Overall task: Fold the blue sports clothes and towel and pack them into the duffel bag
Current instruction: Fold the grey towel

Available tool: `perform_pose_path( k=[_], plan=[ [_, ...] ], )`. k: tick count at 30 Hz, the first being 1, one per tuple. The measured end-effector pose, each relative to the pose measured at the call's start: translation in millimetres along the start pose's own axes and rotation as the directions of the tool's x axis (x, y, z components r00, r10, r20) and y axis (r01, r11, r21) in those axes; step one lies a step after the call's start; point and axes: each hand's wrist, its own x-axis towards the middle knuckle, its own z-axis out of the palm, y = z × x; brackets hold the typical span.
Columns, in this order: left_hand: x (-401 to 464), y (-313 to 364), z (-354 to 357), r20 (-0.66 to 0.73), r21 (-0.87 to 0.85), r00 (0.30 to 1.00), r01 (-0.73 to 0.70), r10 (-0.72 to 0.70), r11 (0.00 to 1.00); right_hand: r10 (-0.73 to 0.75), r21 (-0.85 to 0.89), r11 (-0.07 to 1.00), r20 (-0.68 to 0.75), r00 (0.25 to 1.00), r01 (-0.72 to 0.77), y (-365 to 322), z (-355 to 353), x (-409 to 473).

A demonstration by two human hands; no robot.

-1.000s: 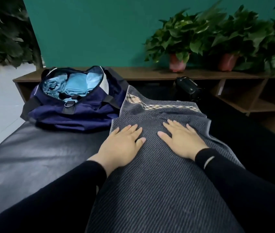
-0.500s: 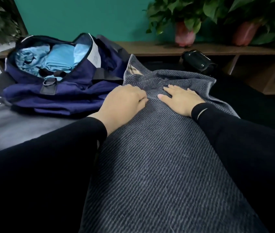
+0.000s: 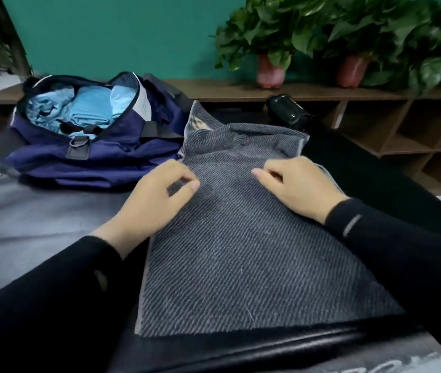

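The black padded desk fills most of my view, its glossy top running to a near edge where pale lettering shows, too cut off to read. Behind it stand a teal wall, a low brown shelf unit with open cubbies, and two leafy plants in pink pots. A black cylindrical object lies beside the shelf; I cannot tell what it is.

The grey striped towel lies lengthwise in front of me, its far end rumpled with a checked border showing. To its left, touching its far corner, sits the navy duffel bag, unzipped, with light blue clothes inside and a white label whose print is illegible.

My left hand rests at the towel's left edge, its grip pinching the cloth between thumb and curled fingers. My right hand lies near the right edge, fingers curled into the fabric.
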Motion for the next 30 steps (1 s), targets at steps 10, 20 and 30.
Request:
perform_pose_path(
  k=[10, 20, 30],
  plan=[
    [-131, 34, -55, 0.463, 0.158, 0.883, -0.166, 0.075, 0.973, 0.033, 0.216, 0.971, 0.298, 0.954, -0.101, 30, -72, -219],
    [-138, 50, -48, 0.273, 0.252, 0.961, -0.037, -0.035, 0.967, 0.095, 0.108, 0.988, 0.128, 0.987, -0.109, 15, -69, -246],
    [-126, 121, -82, -0.09, -0.397, 0.946, 0.253, -0.312, 0.882, 0.332, 0.515, 0.836, -0.202, 0.921, -0.189, -39, -138, -203]
  ],
)
